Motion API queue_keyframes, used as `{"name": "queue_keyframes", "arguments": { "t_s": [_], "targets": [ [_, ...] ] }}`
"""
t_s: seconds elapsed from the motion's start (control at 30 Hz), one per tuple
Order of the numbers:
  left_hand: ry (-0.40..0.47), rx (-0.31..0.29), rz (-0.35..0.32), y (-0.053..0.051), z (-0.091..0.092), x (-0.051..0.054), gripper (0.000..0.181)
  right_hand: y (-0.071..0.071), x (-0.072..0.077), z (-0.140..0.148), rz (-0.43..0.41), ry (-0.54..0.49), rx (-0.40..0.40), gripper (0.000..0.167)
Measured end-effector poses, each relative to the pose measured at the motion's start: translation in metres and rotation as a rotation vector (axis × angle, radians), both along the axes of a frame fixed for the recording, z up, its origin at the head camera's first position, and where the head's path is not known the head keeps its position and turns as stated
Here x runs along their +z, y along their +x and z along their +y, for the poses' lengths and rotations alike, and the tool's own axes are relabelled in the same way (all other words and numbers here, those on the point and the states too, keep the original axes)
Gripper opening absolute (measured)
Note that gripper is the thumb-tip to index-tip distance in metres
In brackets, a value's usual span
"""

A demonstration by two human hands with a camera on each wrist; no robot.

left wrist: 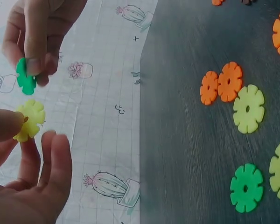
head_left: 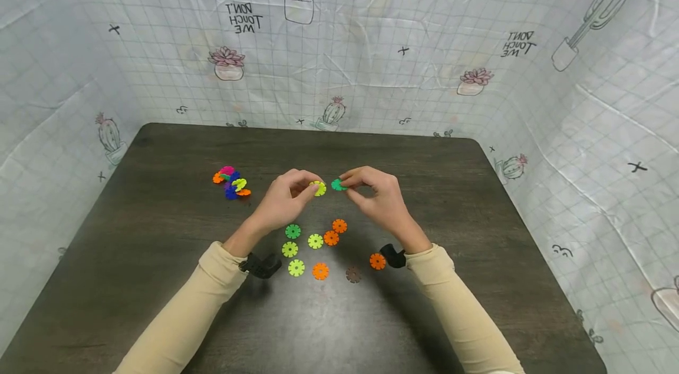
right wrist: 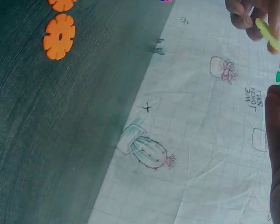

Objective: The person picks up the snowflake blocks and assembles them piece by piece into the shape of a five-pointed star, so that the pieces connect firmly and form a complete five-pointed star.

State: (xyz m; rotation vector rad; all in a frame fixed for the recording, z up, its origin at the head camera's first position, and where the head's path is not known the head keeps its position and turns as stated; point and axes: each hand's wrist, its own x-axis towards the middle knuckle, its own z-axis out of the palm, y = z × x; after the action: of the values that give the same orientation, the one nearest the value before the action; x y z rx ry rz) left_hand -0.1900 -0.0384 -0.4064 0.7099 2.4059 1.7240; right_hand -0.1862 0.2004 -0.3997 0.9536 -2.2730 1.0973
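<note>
Well, L hand (head_left: 283, 198): pinches a yellow notched disc (head_left: 319, 188) up over the dark table (head_left: 477, 215).
R hand (head_left: 379, 196): pinches a green notched disc (head_left: 338, 185) just beside the yellow one, w/ a gap b/w.
Held pair: not joined yet.
Bumpy clump (head_left: 231, 184): on table, L of L hand, lots of colors; looks stuck together, so prob. done.
Loose discs (head_left: 320, 271): 9 flat on table nr the arms (4 orange, 3 yellow, 1 green, 1 brown), prob. left to do.

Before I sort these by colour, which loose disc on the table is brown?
The brown disc between two orange discs; the other loose discs are orange, yellow-green or green.
</note>
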Motion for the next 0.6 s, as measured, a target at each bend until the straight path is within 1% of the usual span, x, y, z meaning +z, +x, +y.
{"name": "queue_keyframes", "arguments": {
  "t_s": [0.13,0.23,0.43,0.6],
  "targets": [
    [0.035,-0.02,-0.004,0.0025,0.0025,0.0004,0.022,0.0036,0.003,-0.0031,-0.005,0.033,0.01,0.017],
    [0.044,-0.023,-0.001,0.0028,0.004,0.0008,0.02,0.005,0.0044,-0.0038,-0.011,0.041,0.01,0.016],
    [0.021,-0.018,0.039,0.0035,0.0047,-0.0004,0.019,0.0059,0.0049,-0.0039,-0.023,0.051,0.009,0.016],
    [-0.002,-0.015,0.084,0.0063,0.0053,0.0004,0.019,0.0064,0.0052,-0.0044,-0.023,0.072,0.0,0.015]
  ]
}}
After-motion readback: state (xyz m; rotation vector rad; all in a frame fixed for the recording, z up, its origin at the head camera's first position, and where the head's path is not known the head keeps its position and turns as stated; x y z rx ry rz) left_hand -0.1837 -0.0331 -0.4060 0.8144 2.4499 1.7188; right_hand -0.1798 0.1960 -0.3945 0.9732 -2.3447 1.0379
